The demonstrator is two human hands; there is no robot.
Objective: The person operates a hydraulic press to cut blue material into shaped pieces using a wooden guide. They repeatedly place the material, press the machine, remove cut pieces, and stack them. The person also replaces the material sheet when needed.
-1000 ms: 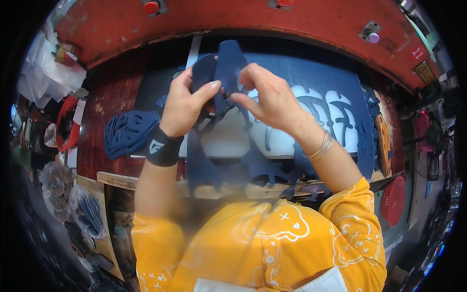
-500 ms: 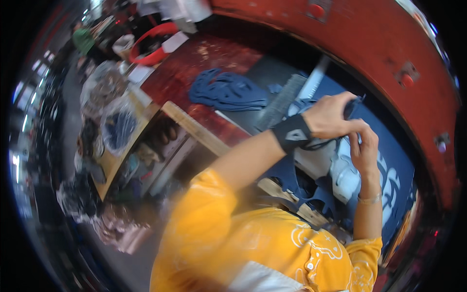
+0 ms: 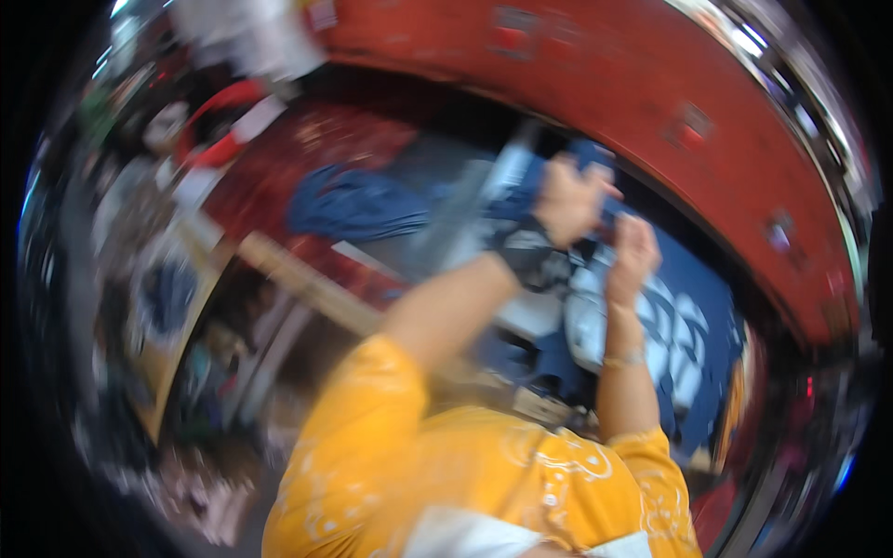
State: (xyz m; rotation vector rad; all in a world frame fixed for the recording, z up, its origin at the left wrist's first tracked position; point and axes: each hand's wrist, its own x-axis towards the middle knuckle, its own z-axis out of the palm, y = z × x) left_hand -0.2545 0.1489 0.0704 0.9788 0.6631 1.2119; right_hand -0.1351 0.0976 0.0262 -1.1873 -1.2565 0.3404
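Compared with the moment before, the view swings back a little to the right, and the two hands, which meet at the fingertips half a second ago, now stand slightly apart. The left hand [image 3: 569, 200], with a black band [image 3: 528, 253] on its wrist, is farther from the body, near the red machine [image 3: 595, 51]; its grip appears to pinch a dark blue piece [image 3: 590, 152], though blur hides the exact contact. The right hand [image 3: 635, 253] is just beside it, lower and to the right, with bent fingers; I cannot tell whether this grip is spread or pressed together, or if it has something in it. For the work, I judge this means that the piece is now kept mainly by the left hand, and it is not laid on the pile of blue pieces [image 3: 353, 206], which lies on the bench [image 3: 302, 139] to the left. The blue piece is above the far part of the blue sheet [image 3: 712, 279] with white openings, and its visible end shows beyond the left fingers, pointing away from the person, toward the machine. Its long axis seems to run in this same direction, but the blur and the covering fingers do not allow to be certain.
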